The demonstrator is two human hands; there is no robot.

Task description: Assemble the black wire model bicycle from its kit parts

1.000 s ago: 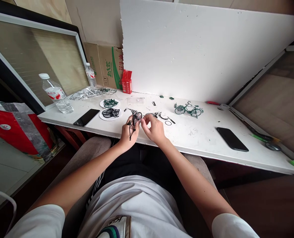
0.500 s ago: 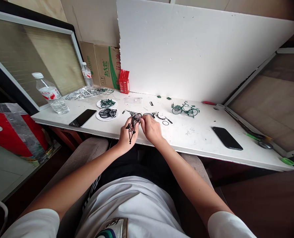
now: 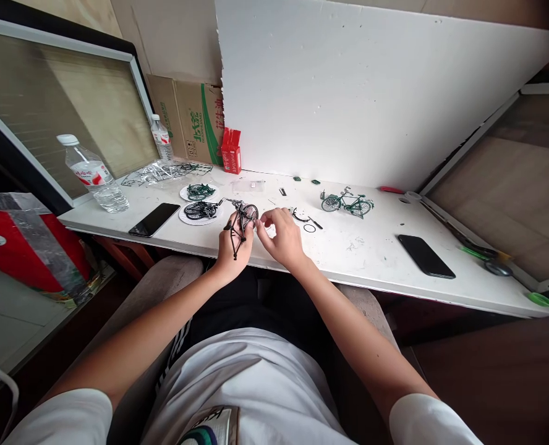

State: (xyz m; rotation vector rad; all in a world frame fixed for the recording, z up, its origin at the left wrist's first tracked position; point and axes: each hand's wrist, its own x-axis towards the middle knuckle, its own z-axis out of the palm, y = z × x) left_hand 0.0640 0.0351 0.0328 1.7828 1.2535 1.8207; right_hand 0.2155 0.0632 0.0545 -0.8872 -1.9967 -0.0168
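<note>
My left hand (image 3: 230, 250) is closed around a small black model bicycle (image 3: 240, 221), held above the near edge of the white table (image 3: 362, 247) with one wheel up. My right hand (image 3: 281, 238) is just right of it, fingertips pinched beside the wheel; whatever they hold is too small to name. A finished green model bicycle (image 3: 347, 203) stands farther right on the table. Two white discs, one with black parts (image 3: 201, 212) and one with green parts (image 3: 199, 192), lie to the left. A small black ring (image 3: 309, 228) and a curved black piece (image 3: 302, 217) lie by my right hand.
A black phone (image 3: 154, 219) lies at left, another phone (image 3: 425, 256) at right. Two water bottles (image 3: 93, 175) stand at the left, with a red box (image 3: 230, 151) and a cardboard carton (image 3: 191, 120) at the back. Clear plastic wrap (image 3: 156, 173) and green-handled tools (image 3: 481, 254) lie nearby.
My left hand has tilted and shifted the black model bicycle slightly left. My right hand's fingers have drawn a little away from the wheel.
</note>
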